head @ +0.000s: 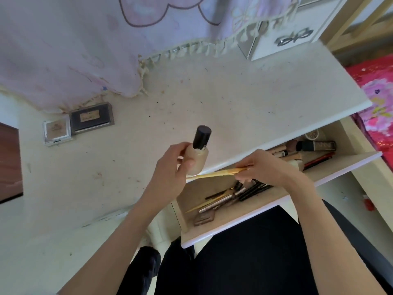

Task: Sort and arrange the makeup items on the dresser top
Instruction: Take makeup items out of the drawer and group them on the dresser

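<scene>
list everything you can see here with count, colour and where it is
glass foundation bottle: 1, beige with a dark cap, upright in the left hand above the dresser top
thin stick: 1, yellow-gold, held in the right hand over the drawer
square compact: 1, white-framed, tan centre, back left of the dresser top
rectangular palette: 1, dark brown, right beside the compact
open drawer: 1, pale wood, pulled out under the dresser top
pencils and tubes in drawer: several, mostly black, number unclear
fringed cloth: 1, pale pink, draped at the back
left hand: 1, grips the bottle
right hand: 1, pinches the stick
</scene>
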The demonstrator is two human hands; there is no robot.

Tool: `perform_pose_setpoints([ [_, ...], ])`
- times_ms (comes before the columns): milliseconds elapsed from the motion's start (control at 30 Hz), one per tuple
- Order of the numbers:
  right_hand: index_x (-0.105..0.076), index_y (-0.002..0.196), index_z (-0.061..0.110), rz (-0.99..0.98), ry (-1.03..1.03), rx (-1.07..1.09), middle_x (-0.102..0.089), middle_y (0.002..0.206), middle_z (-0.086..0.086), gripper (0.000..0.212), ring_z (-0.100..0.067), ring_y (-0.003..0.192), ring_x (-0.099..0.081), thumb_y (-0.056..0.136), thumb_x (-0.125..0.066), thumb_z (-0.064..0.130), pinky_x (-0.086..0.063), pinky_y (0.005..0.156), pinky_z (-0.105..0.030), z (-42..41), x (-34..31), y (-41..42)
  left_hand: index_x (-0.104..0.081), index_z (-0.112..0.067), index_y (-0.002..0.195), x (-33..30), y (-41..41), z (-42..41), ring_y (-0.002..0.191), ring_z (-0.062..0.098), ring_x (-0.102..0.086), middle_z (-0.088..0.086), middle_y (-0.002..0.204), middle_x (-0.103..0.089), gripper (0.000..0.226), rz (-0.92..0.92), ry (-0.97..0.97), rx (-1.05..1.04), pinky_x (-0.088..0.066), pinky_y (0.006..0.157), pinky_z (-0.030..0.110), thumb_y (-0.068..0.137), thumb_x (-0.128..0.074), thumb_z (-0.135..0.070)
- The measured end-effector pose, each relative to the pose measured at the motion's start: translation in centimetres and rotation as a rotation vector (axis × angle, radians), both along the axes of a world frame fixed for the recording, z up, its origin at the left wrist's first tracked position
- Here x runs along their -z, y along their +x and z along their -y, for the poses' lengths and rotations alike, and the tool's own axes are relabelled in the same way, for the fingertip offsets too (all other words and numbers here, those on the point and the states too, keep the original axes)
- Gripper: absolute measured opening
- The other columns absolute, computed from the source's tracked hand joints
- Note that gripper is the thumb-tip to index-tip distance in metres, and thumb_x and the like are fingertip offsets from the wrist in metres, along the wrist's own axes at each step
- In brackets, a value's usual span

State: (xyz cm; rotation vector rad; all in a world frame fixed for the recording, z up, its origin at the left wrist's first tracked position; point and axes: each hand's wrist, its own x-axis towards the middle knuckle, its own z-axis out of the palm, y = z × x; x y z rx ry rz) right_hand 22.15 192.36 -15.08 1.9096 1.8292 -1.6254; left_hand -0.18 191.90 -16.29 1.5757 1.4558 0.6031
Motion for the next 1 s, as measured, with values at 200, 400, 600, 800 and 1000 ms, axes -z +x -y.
perform_pose_setpoints([
  [200,-0.071,0.092,0.009,-0.027,0.154,0.207,-0.067,0.073,0.001,0.015,-0.008,0.064,-0.056,0.089,-0.058,0.014,-0.043,0.059,-0.016,-4.9,0.1,-1.1,-0.051,-0.014,0.122,-0.9,-2.0,-6.4,0.089,0.006,-0.050,-0.005,0.106,-0.053,0.032,0.017,0.136,-0.374,-0.031,0.067,-0.005,0.091,-0.049,-0.003],
  [400,-0.052,0.095,0.003,0.249,0.360,0.335,-0.055,0.082,-0.009,0.024,-0.024,0.070,-0.049,0.099,-0.037,0.022,-0.033,0.053,-0.030,-10.9,4.2,-3.7,-0.052,-0.010,0.121,2.3,-2.5,-11.7,0.096,0.010,-0.048,-0.004,0.104,-0.053,0.032,0.032,0.076,-0.438,-0.033,0.074,0.017,0.091,-0.046,-0.002],
  [600,-0.048,0.102,0.004,0.394,0.440,0.486,-0.053,0.088,-0.011,0.021,-0.029,0.078,-0.051,0.100,-0.036,0.022,-0.039,0.066,-0.036,-16.3,6.0,-3.4,-0.050,-0.019,0.105,4.8,-1.4,-15.7,0.090,0.012,-0.047,-0.010,0.090,-0.049,0.028,0.097,0.121,-0.464,-0.036,0.070,0.009,0.090,-0.044,0.003],
  [800,-0.052,0.109,0.001,0.471,0.542,0.535,-0.060,0.104,-0.017,0.023,-0.034,0.096,-0.056,0.096,-0.042,0.017,-0.047,0.085,-0.047,-19.1,7.4,-2.3,-0.047,-0.006,0.121,6.3,-0.7,-19.2,0.102,0.012,-0.046,0.009,0.120,-0.050,0.033,0.083,0.170,-0.427,-0.035,0.088,0.020,0.091,-0.043,0.005],
  [1000,-0.052,0.112,0.001,0.478,0.597,0.608,-0.055,0.111,-0.018,0.023,-0.035,0.102,-0.052,0.095,-0.043,0.014,-0.042,0.091,-0.046,-20.6,7.7,-1.2,-0.048,-0.005,0.121,6.8,-0.3,-21.1,0.103,0.017,-0.049,0.011,0.121,-0.047,0.034,0.081,0.220,-0.420,-0.038,0.089,0.018,0.089,-0.044,0.008],
])
